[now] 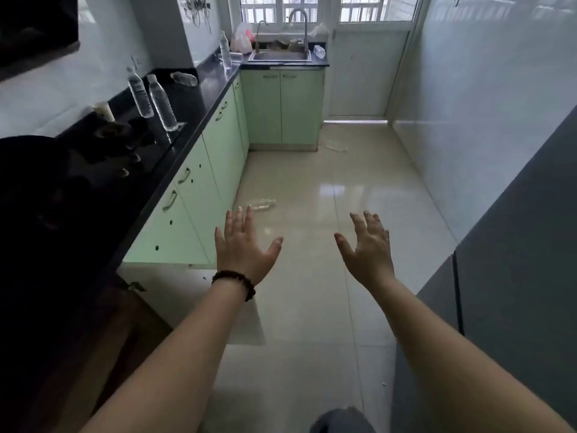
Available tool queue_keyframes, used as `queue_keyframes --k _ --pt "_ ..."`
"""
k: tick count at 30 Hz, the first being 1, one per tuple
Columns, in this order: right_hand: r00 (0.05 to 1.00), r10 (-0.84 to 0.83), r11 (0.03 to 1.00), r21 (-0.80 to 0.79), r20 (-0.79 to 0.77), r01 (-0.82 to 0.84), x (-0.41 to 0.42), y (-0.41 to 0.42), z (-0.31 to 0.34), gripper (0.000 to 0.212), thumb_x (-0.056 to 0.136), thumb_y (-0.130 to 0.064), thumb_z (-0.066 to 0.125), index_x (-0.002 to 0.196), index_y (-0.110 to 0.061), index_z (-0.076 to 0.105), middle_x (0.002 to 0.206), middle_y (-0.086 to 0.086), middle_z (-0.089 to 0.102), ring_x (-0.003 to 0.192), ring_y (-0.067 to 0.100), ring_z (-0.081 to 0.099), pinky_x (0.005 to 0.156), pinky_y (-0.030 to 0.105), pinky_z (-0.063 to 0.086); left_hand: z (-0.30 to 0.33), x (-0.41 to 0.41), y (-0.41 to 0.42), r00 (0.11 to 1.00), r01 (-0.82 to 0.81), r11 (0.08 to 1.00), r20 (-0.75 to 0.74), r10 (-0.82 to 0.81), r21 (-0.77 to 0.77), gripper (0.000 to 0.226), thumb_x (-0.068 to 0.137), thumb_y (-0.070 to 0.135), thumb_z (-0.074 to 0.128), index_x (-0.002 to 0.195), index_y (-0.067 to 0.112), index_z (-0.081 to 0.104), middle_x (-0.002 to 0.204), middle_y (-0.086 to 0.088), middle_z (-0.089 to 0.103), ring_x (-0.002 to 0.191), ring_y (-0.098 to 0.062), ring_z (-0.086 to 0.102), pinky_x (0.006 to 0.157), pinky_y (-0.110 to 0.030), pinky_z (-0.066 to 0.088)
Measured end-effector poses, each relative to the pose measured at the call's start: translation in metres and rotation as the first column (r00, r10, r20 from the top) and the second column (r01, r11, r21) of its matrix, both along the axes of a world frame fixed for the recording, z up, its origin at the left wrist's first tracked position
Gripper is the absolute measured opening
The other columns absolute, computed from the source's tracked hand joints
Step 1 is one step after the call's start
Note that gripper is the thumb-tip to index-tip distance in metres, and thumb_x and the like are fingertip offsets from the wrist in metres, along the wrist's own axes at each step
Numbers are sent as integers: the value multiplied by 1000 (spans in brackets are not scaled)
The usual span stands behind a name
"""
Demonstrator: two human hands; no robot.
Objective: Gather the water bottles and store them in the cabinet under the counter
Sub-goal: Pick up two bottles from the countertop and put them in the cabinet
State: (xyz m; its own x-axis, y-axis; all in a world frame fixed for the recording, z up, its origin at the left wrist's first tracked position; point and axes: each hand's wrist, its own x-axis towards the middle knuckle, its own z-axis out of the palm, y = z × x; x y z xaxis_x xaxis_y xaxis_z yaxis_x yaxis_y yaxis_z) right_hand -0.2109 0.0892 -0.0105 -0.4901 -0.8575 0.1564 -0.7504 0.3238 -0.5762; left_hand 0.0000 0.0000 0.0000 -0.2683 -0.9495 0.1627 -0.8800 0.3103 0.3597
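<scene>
Holding nothing: left hand [242, 245] and right hand [367, 246] both spread wide, fingers straight and splayed, backs up, palms facing the floor [312, 276]. Both forearms stretched forward from the bottom of the frame, hands level with each other at centre; dark bead bracelet [234, 281] on the left wrist.

Bottles scattered. Two standing side by side on the black counter [199, 98] at upper left: one [140, 93] nearer the wall, one [162, 103] just right of it. Lying on its side further back on the counter, another [184, 78]. Upright near the counter corner, a tall one [225, 51]. Beside the sink [281, 56], at its right, a small one [319, 51] lying down. On the floor, one [262, 204] just above the left fingertips, another [336, 146] near the far cabinet [281, 107].

Labels on the bottles too small and blurred to read. Green cabinet doors all closed under the counter.
</scene>
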Motion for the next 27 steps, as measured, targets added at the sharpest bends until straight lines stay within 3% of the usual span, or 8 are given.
queue_keyframes --k 18,27 --pt "991 130 982 137 21 -132 -211 -291 -37 63 95 -46 43 149 -21 24 160 8 14 148 21 3 121 41 3 -44 -228 -257 990 -118 984 -58 127 133 85 89 56 50 156 18 14 163 -4 17 151 -21 3 122 -46 4" --pt "981 186 964 183 61 -194 -262 -405 -59 62 95 -45 45 149 -20 25 160 7 15 149 20 3 120 39 2 -65 -267 -367 977 -208 963 -7 212 170 84 90 56 50 155 15 16 163 -9 17 151 -24 5 121 -45 7"
